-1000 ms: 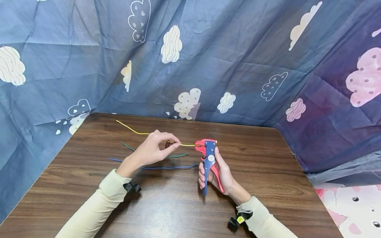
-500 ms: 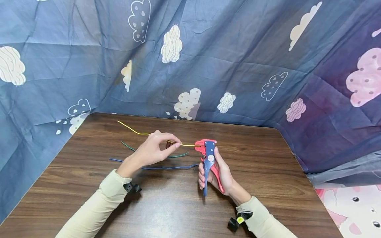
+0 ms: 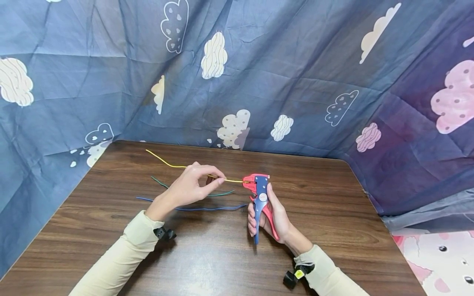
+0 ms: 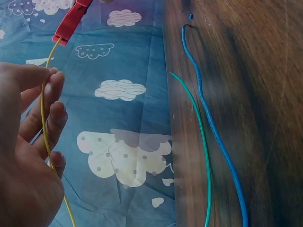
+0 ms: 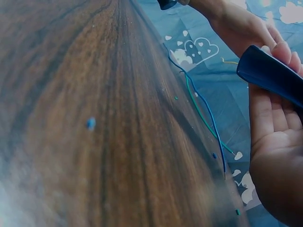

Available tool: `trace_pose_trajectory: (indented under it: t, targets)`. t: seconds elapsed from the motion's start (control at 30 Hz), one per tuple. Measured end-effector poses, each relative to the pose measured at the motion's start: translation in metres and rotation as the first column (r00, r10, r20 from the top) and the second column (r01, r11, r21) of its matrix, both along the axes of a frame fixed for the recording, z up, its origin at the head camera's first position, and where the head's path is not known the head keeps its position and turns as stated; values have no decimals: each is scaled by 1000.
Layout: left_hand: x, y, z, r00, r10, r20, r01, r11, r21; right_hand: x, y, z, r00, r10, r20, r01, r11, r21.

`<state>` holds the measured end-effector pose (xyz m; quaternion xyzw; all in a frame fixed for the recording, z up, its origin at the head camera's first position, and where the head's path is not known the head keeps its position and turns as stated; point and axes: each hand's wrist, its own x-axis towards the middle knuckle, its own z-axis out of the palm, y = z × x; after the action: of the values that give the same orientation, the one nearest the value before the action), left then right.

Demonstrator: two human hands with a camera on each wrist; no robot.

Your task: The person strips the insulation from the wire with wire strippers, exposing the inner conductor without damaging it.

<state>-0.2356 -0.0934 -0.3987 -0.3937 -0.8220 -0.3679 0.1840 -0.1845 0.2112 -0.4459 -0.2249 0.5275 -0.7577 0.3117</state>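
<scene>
Between thumb and index finger, my left hand pinches a yellow wire, which trails back past the hand to the far left. The wire's right end enters the red jaws of a blue-and-red wire stripper. My right hand grips the stripper's handles, holding it upright over the table. In the left wrist view the wire runs across the palm up to the stripper's red head. A green wire and a blue wire lie on the table, partly hidden by the left hand in the head view.
Small cut pieces of blue insulation and green insulation are scattered on the brown wooden table. A blue cloud-patterned cloth hangs behind the table's back edge and along the right side.
</scene>
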Motion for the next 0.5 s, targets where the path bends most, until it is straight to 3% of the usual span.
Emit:
trace_pose_trajectory:
  t: [0.5]
  targets:
    - [1,-1,1,1000,-10,3,10,1000,8,-1,0,1,1000,-29,-10,28,999,-24]
